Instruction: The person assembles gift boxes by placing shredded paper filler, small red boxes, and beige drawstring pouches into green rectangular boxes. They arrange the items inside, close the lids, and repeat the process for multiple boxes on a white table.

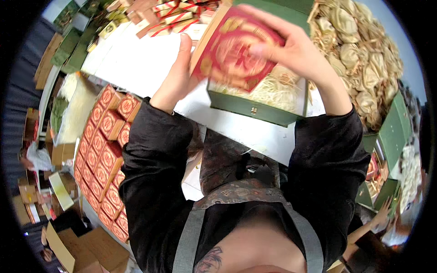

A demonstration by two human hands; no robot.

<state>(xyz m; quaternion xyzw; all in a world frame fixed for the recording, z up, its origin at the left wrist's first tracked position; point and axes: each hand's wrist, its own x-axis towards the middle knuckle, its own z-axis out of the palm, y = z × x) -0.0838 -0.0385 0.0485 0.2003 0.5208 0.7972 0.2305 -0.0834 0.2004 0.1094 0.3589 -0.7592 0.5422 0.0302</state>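
Observation:
A red-and-gold patterned box with tan sides is held, tilted, over an open green box. The red box is blurred. Pale shredded filler lies in the green box, which has a small metal clasp on its near wall. My left hand is at the red box's left side, thumb raised; its fingers are partly hidden behind the box. On the right, my right hand grips the box's edge, with the thumb across the patterned face. The green box's lid stands behind.
Stacked red patterned boxes stand to my left. Red-ribboned packets lie at the back of the white table. Pale cloth pouches are heaped at right. Another person's hand is by a green box at lower right.

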